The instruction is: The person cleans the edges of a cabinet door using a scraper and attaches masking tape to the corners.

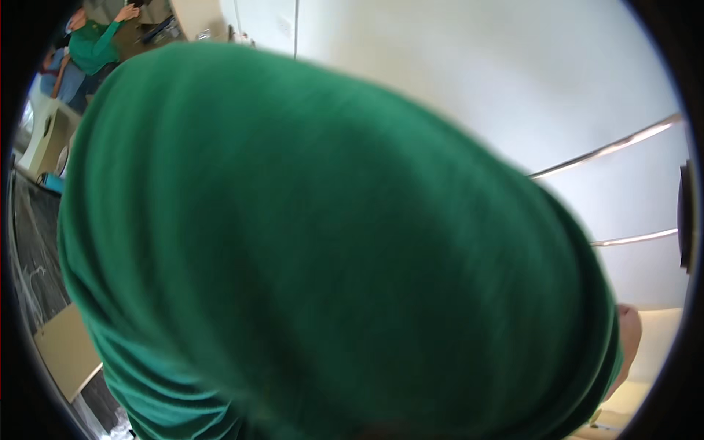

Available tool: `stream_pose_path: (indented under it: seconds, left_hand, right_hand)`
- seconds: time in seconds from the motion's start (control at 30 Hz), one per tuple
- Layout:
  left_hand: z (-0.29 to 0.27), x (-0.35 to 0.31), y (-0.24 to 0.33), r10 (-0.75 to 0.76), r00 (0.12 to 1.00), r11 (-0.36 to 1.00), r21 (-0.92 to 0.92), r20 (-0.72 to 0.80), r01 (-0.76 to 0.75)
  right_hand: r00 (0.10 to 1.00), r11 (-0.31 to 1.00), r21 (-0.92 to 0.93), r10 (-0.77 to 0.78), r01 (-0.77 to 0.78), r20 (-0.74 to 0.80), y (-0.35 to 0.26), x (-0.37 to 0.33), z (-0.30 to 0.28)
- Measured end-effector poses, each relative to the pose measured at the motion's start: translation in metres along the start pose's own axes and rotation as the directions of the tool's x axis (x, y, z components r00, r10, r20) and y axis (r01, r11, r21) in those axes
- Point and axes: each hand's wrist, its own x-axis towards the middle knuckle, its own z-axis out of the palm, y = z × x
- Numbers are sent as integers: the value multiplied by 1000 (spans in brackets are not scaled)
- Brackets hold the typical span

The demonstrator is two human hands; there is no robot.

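Note:
A large stretch of green cloth point(330, 242), a garment seen very close and slightly blurred, fills most of the head view. I cannot tell whether it is my own clothing or another person's. Folds gather at its lower left. Past its right edge shows a small piece of bare skin point(628, 337), part of an arm or a hand; its fingers cannot be made out. Neither my left hand nor my right hand can be identified, and whatever lies behind the cloth is hidden.
At the far upper left a person in green point(94, 48) raises a hand; someone in blue point(67, 79) is beside them. A tan board point(67, 352) lies on a dark surface point(37, 235) at left. Metal rods point(616, 148) cross before a white wall point(477, 73). Pale yellow surfaces point(656, 341) show lower right.

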Motion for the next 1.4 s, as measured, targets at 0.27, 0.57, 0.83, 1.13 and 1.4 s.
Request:
stream_pose_path:
  seconds: [0.27, 0.57, 0.83, 1.13, 1.4]
  left_hand:
    - [-3, 0, -13, -38, 999, 999, -4, 28, 38]
    - [-3, 5, -8, -69, 996, 997, 30, 52, 68]
    - [-12, 6, -8, -90, 993, 995, 52, 71, 86]
    - [-26, 7, -9, -111, 990, 993, 56, 86, 106]
    - [-42, 7, -13, -150, 984, 988, 63, 92, 144]
  right_hand:
    - [1000, 1000, 19, -3, 3, -11, -10, -3, 0]
    - [1000, 999, 25, 20, -20, -2, -19, -11, 4]
    - [1000, 999, 38, 27, -28, 10, -23, -5, 10]
    - [999, 997, 61, 49, -49, 7, -26, 2, 19]
    - [996, 986, 140, 92, -93, 18, -29, 11, 27]
